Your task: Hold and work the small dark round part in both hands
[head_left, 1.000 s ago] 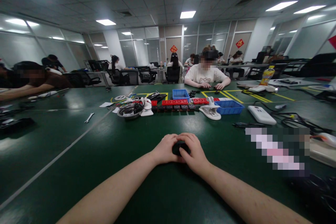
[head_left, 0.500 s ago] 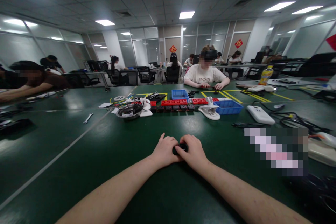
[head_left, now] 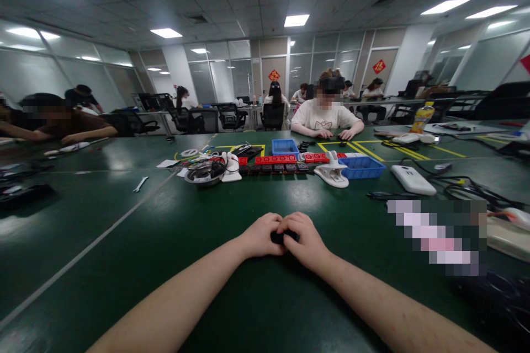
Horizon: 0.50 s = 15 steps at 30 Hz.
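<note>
Small black object (head_left: 278,237) near, mid-scene, over green table (head_left: 256,303), between left hand (head_left: 261,236) and right hand (head_left: 307,238). Both hands curl closed round it; some fingertips hidden. Two-handed hold probably steadies small piece. Far blue bin (head_left: 362,168) likely keeps loose parts together. Red diamond sign (head_left: 379,67), far right, seemingly reads 福; yellow bottle (head_left: 423,118) label illegible.

Wrench (head_left: 141,185) lies left; bottle (head_left: 421,120) stands right.
</note>
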### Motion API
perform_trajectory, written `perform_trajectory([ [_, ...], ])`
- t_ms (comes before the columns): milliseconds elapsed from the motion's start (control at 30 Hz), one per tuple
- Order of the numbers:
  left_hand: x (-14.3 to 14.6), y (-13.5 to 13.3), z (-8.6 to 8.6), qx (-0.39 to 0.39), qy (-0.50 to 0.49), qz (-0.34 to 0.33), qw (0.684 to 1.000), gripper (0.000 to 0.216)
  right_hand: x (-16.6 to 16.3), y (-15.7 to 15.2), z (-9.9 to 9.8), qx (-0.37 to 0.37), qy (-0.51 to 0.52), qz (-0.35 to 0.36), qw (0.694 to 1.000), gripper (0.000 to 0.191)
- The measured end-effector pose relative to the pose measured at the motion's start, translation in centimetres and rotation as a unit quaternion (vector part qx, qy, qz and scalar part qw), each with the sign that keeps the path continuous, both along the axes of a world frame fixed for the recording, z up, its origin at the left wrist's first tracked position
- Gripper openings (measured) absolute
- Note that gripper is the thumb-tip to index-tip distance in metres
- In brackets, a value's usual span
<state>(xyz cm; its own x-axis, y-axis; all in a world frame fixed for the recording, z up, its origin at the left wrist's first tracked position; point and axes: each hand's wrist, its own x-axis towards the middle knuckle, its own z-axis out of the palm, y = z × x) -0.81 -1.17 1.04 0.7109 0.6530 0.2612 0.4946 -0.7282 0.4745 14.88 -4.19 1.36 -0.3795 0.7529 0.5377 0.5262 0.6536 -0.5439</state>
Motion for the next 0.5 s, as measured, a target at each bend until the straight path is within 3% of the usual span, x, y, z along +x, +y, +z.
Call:
perform_trajectory([
  [200, -0.18, 0.25, -0.22, -0.006, 0.008, -0.020, 1.000, 0.017, 0.14, -0.18, -0.02, 0.005, 0.004, 0.023, 1.000, 0.020],
  [333, -0.17, -0.10, 0.24, -0.009, 0.010, -0.004, 1.000, 0.040, 0.15, -0.41, 0.25, 0.028, 0.004, 0.019, 0.999, 0.018],
  [400, -0.09, -0.32, 0.44, 0.006, 0.016, 0.013, 1.000, 0.053, 0.12, -0.37, 0.21, 0.035, -0.001, -0.007, 0.999, 0.016],
  [500, 0.15, -0.64, 0.55, 0.042, 0.036, 0.058, 0.997, 0.056, 0.12, 0.01, -0.23, 0.021, -0.005, -0.078, 0.997, 0.020],
])
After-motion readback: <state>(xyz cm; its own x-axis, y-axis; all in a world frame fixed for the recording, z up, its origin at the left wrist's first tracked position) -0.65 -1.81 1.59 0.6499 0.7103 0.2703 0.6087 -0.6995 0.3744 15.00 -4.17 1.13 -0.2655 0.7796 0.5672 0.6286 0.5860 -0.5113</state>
